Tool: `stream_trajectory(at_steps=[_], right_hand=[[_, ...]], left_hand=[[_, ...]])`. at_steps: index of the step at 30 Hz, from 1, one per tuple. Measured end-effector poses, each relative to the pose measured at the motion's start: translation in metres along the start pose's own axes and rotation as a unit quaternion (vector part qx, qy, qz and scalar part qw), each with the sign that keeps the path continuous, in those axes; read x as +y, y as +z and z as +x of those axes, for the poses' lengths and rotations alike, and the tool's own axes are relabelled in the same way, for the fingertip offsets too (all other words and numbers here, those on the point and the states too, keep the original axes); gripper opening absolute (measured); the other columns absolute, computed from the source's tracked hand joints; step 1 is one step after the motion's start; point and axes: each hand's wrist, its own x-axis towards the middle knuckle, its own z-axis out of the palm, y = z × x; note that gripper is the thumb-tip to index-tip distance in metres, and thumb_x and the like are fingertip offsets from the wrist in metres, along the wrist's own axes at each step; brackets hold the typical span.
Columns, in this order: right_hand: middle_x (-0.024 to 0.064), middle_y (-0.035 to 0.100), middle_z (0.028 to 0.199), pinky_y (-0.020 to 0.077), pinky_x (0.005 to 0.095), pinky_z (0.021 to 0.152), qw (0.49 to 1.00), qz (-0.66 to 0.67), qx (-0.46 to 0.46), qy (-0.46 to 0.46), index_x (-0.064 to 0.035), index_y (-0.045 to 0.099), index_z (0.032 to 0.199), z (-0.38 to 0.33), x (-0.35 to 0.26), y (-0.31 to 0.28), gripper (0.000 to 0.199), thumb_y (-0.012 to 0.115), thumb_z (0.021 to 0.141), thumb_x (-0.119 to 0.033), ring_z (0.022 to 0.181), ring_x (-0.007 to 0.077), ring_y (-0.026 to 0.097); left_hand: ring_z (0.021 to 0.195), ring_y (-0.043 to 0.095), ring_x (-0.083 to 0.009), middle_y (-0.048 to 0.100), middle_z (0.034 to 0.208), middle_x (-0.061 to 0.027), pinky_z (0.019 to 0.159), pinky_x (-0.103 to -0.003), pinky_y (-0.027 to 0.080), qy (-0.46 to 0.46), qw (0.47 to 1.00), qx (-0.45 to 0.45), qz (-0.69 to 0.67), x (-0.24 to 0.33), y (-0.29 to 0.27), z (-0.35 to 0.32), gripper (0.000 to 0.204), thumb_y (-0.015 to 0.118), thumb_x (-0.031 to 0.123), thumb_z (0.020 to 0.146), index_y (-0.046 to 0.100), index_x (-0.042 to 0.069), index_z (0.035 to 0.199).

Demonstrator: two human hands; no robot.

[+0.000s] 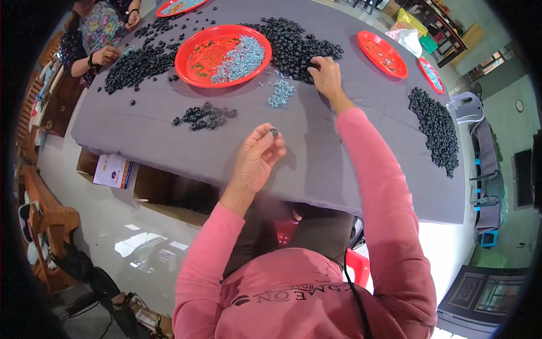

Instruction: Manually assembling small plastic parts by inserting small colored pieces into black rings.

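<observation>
My left hand (257, 155) is raised over the near part of the grey-covered table. Its thumb and fingers pinch a small round black part (274, 132) with a lighter centre. My right hand (327, 76) reaches to the right edge of a big heap of round black parts (288, 45), its fingers closed around one at the edge. Between the hands lies a small heap of tiny bluish-silver pieces (281, 93). To the left of my left hand sits a loose cluster of black parts (204, 117), several showing a hole in the middle.
A red tray (189, 79) holds more bluish-silver pieces beyond my hands. Another red tray (389, 70) stands at the right, near a long heap of black parts (435, 130). Across the table's left corner, a co-worker's hand (105, 55) rests by another black heap (138, 68). Cardboard boxes (169, 192) sit below the table edge.
</observation>
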Motion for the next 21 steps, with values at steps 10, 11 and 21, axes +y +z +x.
stream_trajectory(at_steps=[10,11,21], right_hand=[[0.0058,0.059,0.097,0.0434,0.0422,0.084,0.997,0.027,-0.029,0.059,-0.0207,0.070,0.086,0.010,0.001,0.012,0.019,0.059,0.072,-0.030,0.096,0.0323,0.051],[0.0058,0.059,0.097,0.0434,0.0422,0.084,0.997,0.027,-0.030,0.061,-0.0207,0.070,0.086,0.009,0.001,0.013,0.019,0.059,0.072,-0.030,0.096,0.0323,0.051],[0.0063,0.058,0.091,0.0445,0.0418,0.079,0.997,0.029,-0.065,-0.003,-0.0192,0.066,0.087,0.005,0.003,0.004,0.017,0.057,0.078,-0.030,0.094,0.0295,0.053]], left_hand=[[0.080,0.057,-0.0118,0.057,0.089,-0.0042,0.068,-0.026,0.050,-0.009,1.000,0.002,-0.003,0.004,0.003,-0.001,0.013,0.056,0.009,0.088,0.052,0.008,0.101],[0.080,0.057,-0.0120,0.057,0.089,-0.0044,0.068,-0.026,0.050,-0.007,1.000,0.001,-0.003,0.004,0.004,-0.001,0.013,0.056,0.009,0.089,0.052,0.008,0.101],[0.080,0.057,-0.0132,0.058,0.089,-0.0055,0.069,-0.027,0.051,-0.005,1.000,-0.012,-0.016,0.002,-0.001,0.001,0.013,0.055,0.008,0.089,0.052,0.008,0.102]])
